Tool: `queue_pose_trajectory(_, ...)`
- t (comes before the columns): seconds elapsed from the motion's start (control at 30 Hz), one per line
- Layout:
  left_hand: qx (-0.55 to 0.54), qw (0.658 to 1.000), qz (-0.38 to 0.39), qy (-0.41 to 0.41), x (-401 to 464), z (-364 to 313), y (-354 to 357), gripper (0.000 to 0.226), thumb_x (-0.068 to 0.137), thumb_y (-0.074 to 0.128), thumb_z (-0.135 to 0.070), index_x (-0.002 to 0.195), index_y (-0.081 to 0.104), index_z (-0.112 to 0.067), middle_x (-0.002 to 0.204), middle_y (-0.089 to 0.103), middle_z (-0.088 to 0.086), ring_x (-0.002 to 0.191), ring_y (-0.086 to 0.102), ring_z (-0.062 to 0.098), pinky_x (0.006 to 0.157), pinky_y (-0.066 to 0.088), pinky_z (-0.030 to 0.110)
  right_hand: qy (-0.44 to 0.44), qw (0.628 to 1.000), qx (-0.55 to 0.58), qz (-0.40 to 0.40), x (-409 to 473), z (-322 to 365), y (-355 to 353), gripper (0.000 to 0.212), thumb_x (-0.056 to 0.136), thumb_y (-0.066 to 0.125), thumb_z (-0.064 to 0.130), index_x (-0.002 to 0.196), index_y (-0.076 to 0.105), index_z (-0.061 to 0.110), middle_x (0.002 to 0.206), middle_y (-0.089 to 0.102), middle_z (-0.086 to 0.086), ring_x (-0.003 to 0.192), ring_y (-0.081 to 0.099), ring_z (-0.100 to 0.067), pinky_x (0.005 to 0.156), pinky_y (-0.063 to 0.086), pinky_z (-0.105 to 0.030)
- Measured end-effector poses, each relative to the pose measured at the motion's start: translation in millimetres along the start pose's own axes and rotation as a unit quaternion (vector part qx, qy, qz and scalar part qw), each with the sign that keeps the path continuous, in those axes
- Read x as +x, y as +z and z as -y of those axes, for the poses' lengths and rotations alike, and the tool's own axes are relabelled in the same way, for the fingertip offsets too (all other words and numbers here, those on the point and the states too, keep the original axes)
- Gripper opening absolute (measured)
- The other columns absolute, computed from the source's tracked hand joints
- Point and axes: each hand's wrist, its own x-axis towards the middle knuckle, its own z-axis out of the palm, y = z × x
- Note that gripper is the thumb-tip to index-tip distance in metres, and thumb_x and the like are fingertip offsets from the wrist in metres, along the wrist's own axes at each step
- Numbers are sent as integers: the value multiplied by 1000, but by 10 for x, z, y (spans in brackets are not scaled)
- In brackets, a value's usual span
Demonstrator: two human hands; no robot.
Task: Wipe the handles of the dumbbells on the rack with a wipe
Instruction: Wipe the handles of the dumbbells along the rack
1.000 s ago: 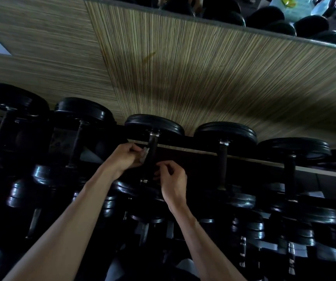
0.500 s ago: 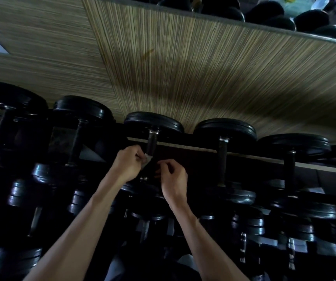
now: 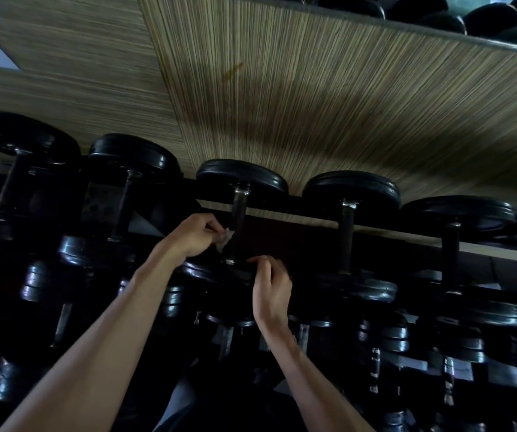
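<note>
Head view: we saw the wipe (image 3: pixel 224 237) pressed against a dumbbell handle (image 3: pixel 236 226) at frame centre.
Our left hand (image 3: pixel 195 233) pinched it with curled fingers; our right hand (image 3: pixel 271 289), just below, hung loosely curled, holding nothing, over the dark rack (image 3: pixel 407 236).

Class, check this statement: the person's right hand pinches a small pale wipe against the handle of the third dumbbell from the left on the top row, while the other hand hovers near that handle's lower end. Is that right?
Not quite. The head view shows the left hand, not the right, pinching the wipe against that dumbbell handle. The right hand is the one near the handle's lower end.
</note>
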Motion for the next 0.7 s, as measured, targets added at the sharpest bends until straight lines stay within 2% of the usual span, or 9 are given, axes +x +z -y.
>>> queue_pose_trajectory(0.1,18,1000,12,1,-52,36,-17,14,89,71,-12,78,62,-15,91,72,14,88,64,21,82,45,28,2,1000,10,3,11,-10,-10,32,88,42,36,78,71,29,86,69,0,74,64,-11,67,50,-27)
queue_pose_trajectory(0.23,55,998,6,-6,-90,73,35,11,91,69,-16,82,63,-17,92,72,5,92,64,16,78,43,23,-6,1000,24,2,21,-20,0,31,86,43,34,79,71,24,81,69,-1,71,64,-13,63,49,-27)
queue_pose_trajectory(0.33,60,998,30,-17,-32,20,-29,5,92,67,-13,89,63,-14,98,65,2,97,57,15,73,40,20,-13,1000,20,6,26,-47,-8,32,86,42,33,79,71,21,79,70,-1,74,66,-15,65,52,-28)
queue_pose_trajectory(0.4,73,997,36,-15,-42,1,-39,5,93,65,-13,89,63,-15,95,62,-1,91,54,11,68,38,17,-12,1000,20,12,30,-53,-23,33,86,42,35,79,71,22,77,69,0,72,65,-15,63,50,-27)
queue_pose_trajectory(0.57,122,992,-18,-5,-92,64,91,18,95,60,-12,80,60,-22,85,64,-6,82,58,8,62,38,18,-12,1000,21,11,35,-43,-18,34,86,41,33,79,71,19,75,69,-1,69,64,-16,61,52,-28)
queue_pose_trajectory(0.63,121,993,4,-14,-56,21,66,15,94,64,-13,80,61,-20,84,61,-7,85,56,9,67,38,20,-10,1000,26,13,25,-42,-26,33,86,42,32,79,71,18,76,70,-2,71,65,-18,62,53,-28)
queue_pose_trajectory(0.7,110,993,45,-22,-26,-14,-17,3,93,67,-15,90,64,-15,87,59,-8,91,53,9,77,36,23,-12,999,31,17,19,-33,-37,33,86,42,30,79,71,16,76,70,-4,71,66,-21,62,54,-29)
